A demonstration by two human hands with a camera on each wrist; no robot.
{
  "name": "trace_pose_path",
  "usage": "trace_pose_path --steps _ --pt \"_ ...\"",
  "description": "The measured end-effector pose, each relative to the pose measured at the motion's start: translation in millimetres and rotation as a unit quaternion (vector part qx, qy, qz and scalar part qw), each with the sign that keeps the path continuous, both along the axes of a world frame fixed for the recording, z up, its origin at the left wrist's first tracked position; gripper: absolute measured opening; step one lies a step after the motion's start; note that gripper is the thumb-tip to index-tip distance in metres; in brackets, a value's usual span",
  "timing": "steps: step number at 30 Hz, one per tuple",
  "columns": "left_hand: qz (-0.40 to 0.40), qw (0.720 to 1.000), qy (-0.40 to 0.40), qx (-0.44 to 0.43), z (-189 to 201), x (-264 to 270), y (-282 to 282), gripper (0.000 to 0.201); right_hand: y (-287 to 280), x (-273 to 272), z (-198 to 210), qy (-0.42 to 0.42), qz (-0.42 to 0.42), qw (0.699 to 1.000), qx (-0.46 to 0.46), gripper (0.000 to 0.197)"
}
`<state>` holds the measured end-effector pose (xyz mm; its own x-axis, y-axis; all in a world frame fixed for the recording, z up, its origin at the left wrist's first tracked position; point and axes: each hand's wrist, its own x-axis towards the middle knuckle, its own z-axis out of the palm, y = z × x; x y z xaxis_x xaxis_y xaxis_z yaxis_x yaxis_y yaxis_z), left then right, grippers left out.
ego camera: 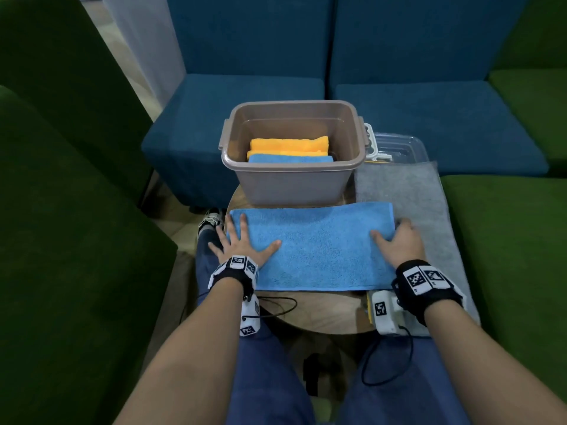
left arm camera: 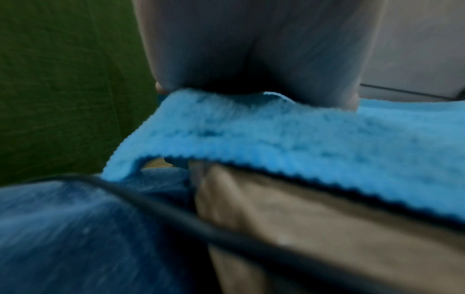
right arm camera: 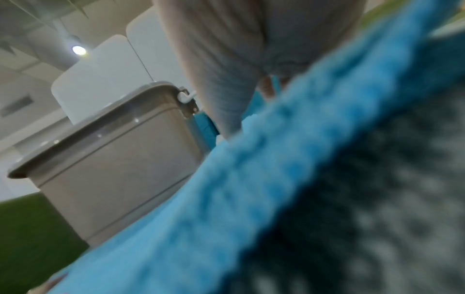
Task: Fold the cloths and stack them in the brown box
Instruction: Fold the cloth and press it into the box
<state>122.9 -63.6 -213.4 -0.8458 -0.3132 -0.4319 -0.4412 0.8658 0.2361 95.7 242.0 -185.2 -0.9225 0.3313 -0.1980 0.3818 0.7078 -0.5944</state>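
Both forearms reach to a blue cloth (ego camera: 313, 245) spread on the round wooden table (ego camera: 322, 311). Left hand (ego camera: 242, 243) lies flat, fingers splayed, on its left end; right hand (ego camera: 399, 239) curls around its right edge. Brown box (ego camera: 291, 182) behind holds folded orange and blue cloths (ego camera: 290, 150).

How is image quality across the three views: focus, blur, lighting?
Head view: sharp centre, dim darkened corners, blue cloth and brown box clear. Left wrist view: smeared, cloth soft. Right wrist view: close cloth blurred, box clearer, ceiling lamp glaring.
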Motion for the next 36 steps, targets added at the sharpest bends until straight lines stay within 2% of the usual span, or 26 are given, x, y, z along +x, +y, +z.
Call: trace_pose_path --steps 2,5,7,9,12,14,18,23,28,32,36 --pt "0.001 1.000 0.002 -0.004 1 0 3 0.116 3 1 1 -0.016 0.018 0.999 -0.031 0.041" --pt "-0.015 1.000 0.020 -0.016 1 1 13 0.119 12 2 16 0.053 0.042 0.996 -0.062 0.023" --pt "-0.041 0.998 0.032 -0.016 0 3 22 0.119 26 1 31 0.103 0.030 0.992 -0.073 0.020" --pt "-0.059 0.997 0.039 -0.004 -3 6 27 0.118 47 -2 39 0.119 0.005 0.990 -0.071 0.021" --pt "-0.063 0.997 0.029 0.015 -6 9 26 0.117 68 1 39 0.082 -0.014 0.995 -0.055 0.027" --pt "-0.078 0.997 0.017 0.021 -7 7 21 0.116 65 6 38 0.061 0.003 0.997 -0.046 0.028" --pt "-0.068 0.993 0.034 0.088 -8 5 8 0.102 19 8 40 0.081 0.056 0.990 -0.104 0.018" --pt "-0.035 0.980 0.053 0.191 -8 3 -15 0.071 -77 15 46 0.037 0.153 0.973 -0.168 0.024" --pt "-0.033 0.980 0.055 0.189 -9 1 -16 0.071 -147 19 27 -0.035 0.185 0.965 -0.181 0.032" --pt "-0.043 0.975 0.054 0.212 -7 4 -20 0.072 -178 20 7 -0.045 0.190 0.969 -0.149 0.036" --pt "-0.052 0.979 0.068 0.187 -9 5 -19 0.076 -194 22 -7 -0.036 0.197 0.971 -0.128 0.044"
